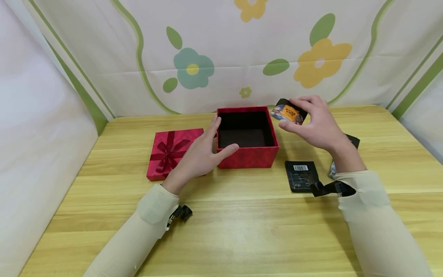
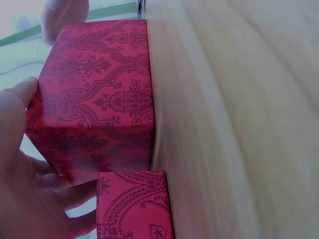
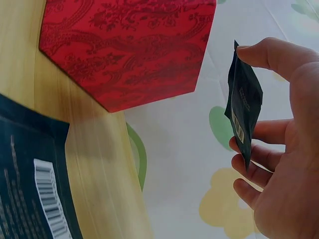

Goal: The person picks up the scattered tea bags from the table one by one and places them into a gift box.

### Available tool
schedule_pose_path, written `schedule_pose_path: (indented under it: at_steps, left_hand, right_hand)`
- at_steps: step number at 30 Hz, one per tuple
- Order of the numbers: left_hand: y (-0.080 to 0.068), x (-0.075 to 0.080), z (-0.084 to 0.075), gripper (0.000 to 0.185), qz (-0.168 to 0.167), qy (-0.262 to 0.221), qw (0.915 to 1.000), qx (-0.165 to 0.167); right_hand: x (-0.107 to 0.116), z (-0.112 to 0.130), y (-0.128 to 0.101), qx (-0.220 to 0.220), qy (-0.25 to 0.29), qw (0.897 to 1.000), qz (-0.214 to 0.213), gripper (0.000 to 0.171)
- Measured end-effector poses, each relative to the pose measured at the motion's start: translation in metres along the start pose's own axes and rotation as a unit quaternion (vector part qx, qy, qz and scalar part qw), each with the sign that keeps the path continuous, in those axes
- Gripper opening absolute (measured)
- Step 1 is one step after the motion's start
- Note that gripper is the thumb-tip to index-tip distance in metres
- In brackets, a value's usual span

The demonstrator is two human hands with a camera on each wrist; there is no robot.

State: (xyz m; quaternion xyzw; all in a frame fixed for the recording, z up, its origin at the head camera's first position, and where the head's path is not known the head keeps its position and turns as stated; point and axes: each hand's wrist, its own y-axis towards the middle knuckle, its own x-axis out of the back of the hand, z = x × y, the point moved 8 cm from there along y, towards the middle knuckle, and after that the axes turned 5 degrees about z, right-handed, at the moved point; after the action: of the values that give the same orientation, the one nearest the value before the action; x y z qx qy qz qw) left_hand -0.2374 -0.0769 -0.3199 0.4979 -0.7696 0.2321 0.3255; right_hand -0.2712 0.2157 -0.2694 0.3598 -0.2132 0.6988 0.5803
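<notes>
A red patterned gift box (image 1: 247, 157) stands on the table with its open top showing a black inside. My left hand (image 1: 204, 152) rests against the box's left side, fingers straight and thumb spread over the front edge. To the right of the box and above the table, my right hand (image 1: 316, 123) pinches a small black sachet (image 3: 244, 102) between thumb and fingers. That sachet's printed face with an orange label shows in the head view; its barcode side shows in the right wrist view. The red lid (image 1: 167, 154) with a dark red ribbon bow lies left of the box, partly behind my left hand.
Another black sachet (image 1: 301, 177) lies barcode side up on the table, right of the box. A further dark sachet (image 1: 353, 141) is partly hidden under my right wrist. A flower-printed curtain (image 1: 242, 50) hangs at the table's back edge.
</notes>
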Motion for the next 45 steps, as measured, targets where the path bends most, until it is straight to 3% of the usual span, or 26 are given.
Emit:
schedule_pose_path:
  at_steps: [27,45]
  left_hand:
    - [0.001,0.0,0.0,0.101,0.005,-0.003,1.0,0.005]
    - [0.001,-0.001,0.0,0.102,0.005,-0.004,1.0,0.006]
  right_hand:
    - [-0.029,0.038,0.006,0.052,0.005,0.999,0.009,0.077]
    - [-0.049,0.053,0.004,0.092,-0.003,0.995,0.048,0.078]
